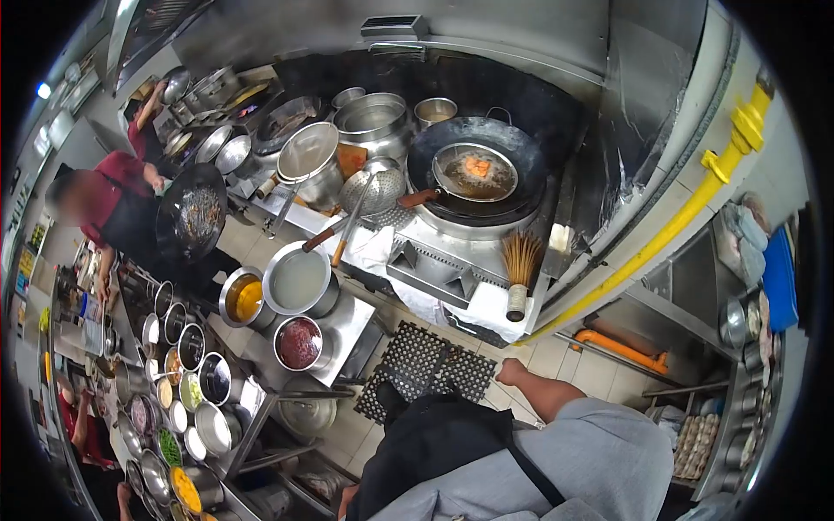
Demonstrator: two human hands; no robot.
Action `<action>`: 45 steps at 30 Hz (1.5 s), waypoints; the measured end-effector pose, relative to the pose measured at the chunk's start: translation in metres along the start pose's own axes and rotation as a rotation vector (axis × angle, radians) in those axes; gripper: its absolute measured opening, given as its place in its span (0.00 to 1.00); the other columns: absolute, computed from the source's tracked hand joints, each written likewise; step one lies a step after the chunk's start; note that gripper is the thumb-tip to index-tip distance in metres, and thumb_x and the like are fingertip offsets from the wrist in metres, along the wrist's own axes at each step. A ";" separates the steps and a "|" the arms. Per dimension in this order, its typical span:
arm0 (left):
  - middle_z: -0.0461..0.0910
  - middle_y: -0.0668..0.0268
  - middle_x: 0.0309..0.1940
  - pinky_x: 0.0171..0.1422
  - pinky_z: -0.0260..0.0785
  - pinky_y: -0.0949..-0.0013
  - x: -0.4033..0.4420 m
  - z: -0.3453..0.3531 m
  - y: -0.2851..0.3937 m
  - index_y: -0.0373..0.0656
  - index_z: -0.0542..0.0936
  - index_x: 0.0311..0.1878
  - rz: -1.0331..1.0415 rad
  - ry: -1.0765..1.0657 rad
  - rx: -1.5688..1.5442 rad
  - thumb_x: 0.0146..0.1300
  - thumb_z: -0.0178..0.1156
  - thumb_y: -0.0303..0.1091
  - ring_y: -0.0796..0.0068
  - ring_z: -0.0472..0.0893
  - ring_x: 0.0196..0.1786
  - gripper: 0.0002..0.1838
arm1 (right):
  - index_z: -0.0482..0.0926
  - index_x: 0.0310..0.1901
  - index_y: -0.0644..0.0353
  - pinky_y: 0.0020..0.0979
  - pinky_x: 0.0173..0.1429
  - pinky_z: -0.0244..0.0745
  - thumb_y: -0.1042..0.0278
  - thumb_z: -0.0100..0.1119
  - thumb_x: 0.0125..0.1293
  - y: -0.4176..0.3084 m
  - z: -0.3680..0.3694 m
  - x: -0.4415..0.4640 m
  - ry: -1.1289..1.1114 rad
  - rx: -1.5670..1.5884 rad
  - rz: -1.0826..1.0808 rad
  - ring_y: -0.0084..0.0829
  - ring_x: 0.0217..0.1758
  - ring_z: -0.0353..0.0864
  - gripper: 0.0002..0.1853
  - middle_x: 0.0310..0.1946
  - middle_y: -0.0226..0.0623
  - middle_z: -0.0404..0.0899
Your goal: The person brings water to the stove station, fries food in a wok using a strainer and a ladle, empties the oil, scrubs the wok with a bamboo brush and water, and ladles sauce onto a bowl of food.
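Note:
My right hand [511, 372] hangs past the front edge of the stove, nearest to a bamboo brush [519, 260]; its fingers are too small to make out. Only a sliver of my left hand [347, 498] shows at the bottom edge, beside my black apron, its fingers hidden. On the stove sits a large wok [426, 156]. Over it rests a wire strainer [502, 188] with orange pieces [477, 166] in bubbling oil; its wooden handle points left.
A perforated ladle [373, 187] lies left of the wok. Pots of white liquid [297, 280] and red sauce [298, 342] stand on a steel table [352, 326]. A co-worker [113, 187] at left holds another wok [193, 213]. A yellow pipe [651, 247] runs at right.

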State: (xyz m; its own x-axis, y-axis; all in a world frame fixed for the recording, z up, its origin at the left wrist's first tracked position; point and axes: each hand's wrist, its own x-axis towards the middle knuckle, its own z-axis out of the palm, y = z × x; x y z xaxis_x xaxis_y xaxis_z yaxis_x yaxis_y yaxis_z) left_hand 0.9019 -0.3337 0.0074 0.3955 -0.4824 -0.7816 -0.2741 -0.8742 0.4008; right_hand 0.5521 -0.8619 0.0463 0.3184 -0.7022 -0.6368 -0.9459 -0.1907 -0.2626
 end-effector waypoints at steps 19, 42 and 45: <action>0.76 0.62 0.34 0.40 0.65 0.67 -0.024 -0.045 0.085 0.47 0.77 0.42 -0.236 0.076 -0.384 0.57 0.56 0.42 0.70 0.73 0.35 0.13 | 0.82 0.31 0.66 0.38 0.47 0.74 0.48 0.64 0.42 0.034 0.034 -0.019 -0.125 -0.065 -0.018 0.46 0.41 0.80 0.25 0.35 0.54 0.80; 0.77 0.61 0.27 0.25 0.71 0.67 -0.044 -0.048 0.111 0.39 0.76 0.37 -0.512 0.116 -0.785 0.59 0.59 0.33 0.70 0.78 0.23 0.08 | 0.82 0.35 0.62 0.34 0.50 0.73 0.42 0.60 0.50 0.030 0.032 0.020 -0.223 -0.293 -0.218 0.40 0.44 0.80 0.27 0.39 0.46 0.81; 0.77 0.61 0.27 0.26 0.72 0.65 -0.033 -0.040 0.093 0.41 0.76 0.38 -0.479 0.127 -0.759 0.60 0.58 0.34 0.69 0.78 0.23 0.08 | 0.82 0.36 0.63 0.33 0.49 0.74 0.42 0.60 0.50 0.023 0.034 0.020 -0.197 -0.258 -0.181 0.41 0.44 0.80 0.27 0.39 0.46 0.81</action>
State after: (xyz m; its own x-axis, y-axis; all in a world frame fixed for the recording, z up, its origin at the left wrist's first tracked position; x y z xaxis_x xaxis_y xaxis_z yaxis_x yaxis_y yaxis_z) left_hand 0.8982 -0.4013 0.0892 0.4247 -0.0204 -0.9051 0.5787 -0.7627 0.2887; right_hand 0.5391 -0.8570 0.0033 0.4645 -0.5002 -0.7308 -0.8497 -0.4843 -0.2087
